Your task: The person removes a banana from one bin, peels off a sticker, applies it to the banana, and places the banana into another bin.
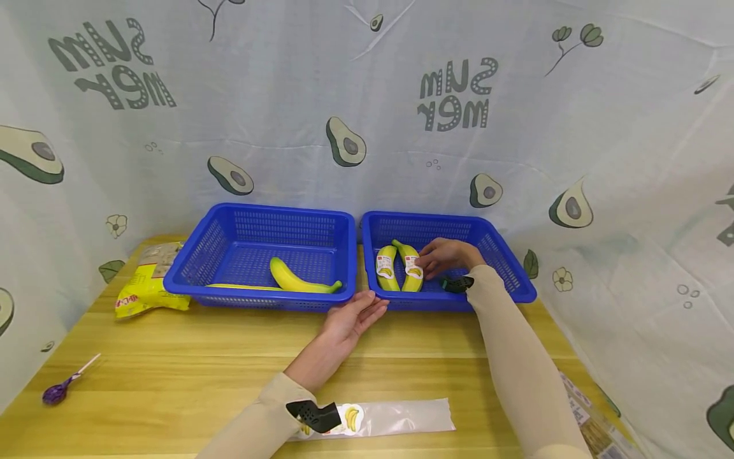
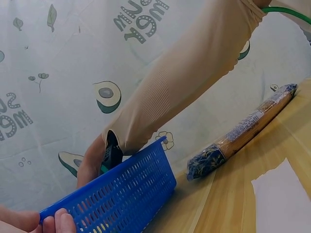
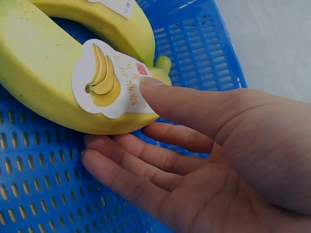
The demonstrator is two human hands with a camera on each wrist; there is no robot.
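Observation:
My left hand point(image 1: 350, 319) grips the front left corner of the right blue basket point(image 1: 504, 271), thumb at the rim and fingertips against the outer wall in the left wrist view. Inside that basket two yellow bananas, a left banana point(image 1: 387, 256) and a right banana point(image 1: 406, 250), lie side by side, each with a white banana-print sticker. My right hand point(image 1: 448, 255) reaches in beside the right banana. In the right wrist view its thumb point(image 3: 170, 99) rests over the sticker point(image 3: 99, 85), while the other fingers point(image 3: 141, 165) lie loosely along the banana's lower side.
Left of it, another blue basket point(image 1: 264, 217) holds a banana point(image 1: 298, 280) and another yellow piece. A yellow snack bag point(image 1: 146, 287), a purple lollipop point(image 1: 55, 393), a sticker strip point(image 1: 407, 417) and a long wrapped package point(image 2: 243, 131) lie on the wooden table point(image 1: 189, 376). A printed curtain point(image 1: 287, 95) hangs behind.

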